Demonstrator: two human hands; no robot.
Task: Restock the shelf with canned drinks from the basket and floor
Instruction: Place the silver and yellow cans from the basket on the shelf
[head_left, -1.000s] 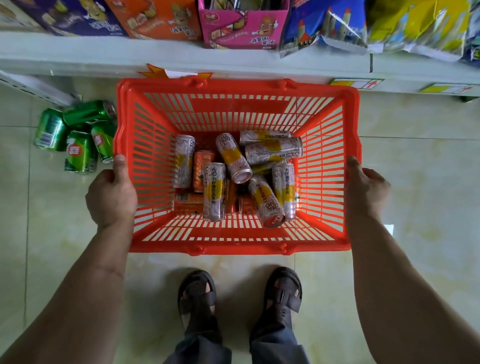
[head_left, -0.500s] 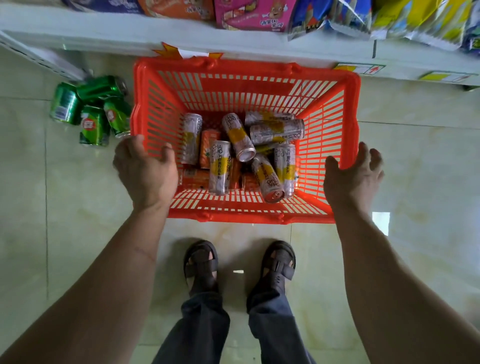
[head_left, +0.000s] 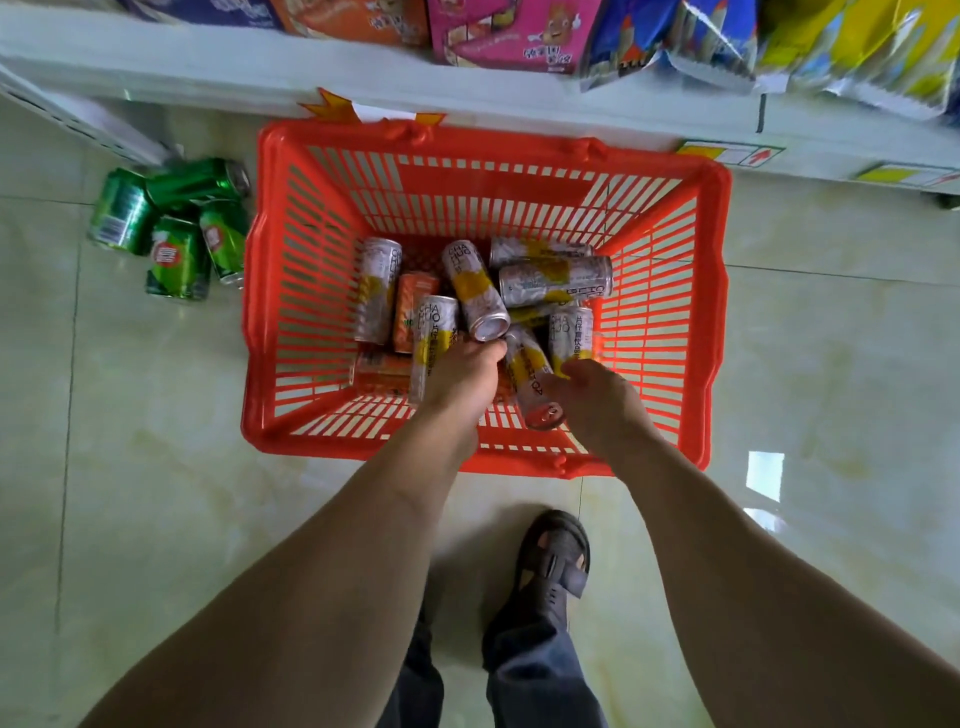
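Note:
An orange-red plastic basket (head_left: 711, 332) stands on the tiled floor against the shelf base. Several silver-and-yellow cans (head_left: 553, 280) and a few orange cans (head_left: 413, 312) lie jumbled in its bottom. My left hand (head_left: 462, 376) is down inside the basket, over one silver can (head_left: 434, 332), its fingertips at the lower end of a tilted can (head_left: 475, 296). Whether it grips one is hidden by the back of the hand. My right hand (head_left: 597, 400) is inside too, its fingers loosely curved against a slanted silver can (head_left: 530, 387). Several green cans (head_left: 176, 254) lie on the floor to the basket's left.
A white shelf edge (head_left: 208, 78) runs across the top, carrying snack boxes (head_left: 504, 31) and bags (head_left: 841, 47). Price tags (head_left: 727, 153) hang on its front. My sandalled foot (head_left: 556, 561) stands just behind the basket. Bare tiles stretch to the right.
Both hands have left the basket's side rims and moved inward and down into the basket, onto the cans. The basket now rests on the floor near the shelf.

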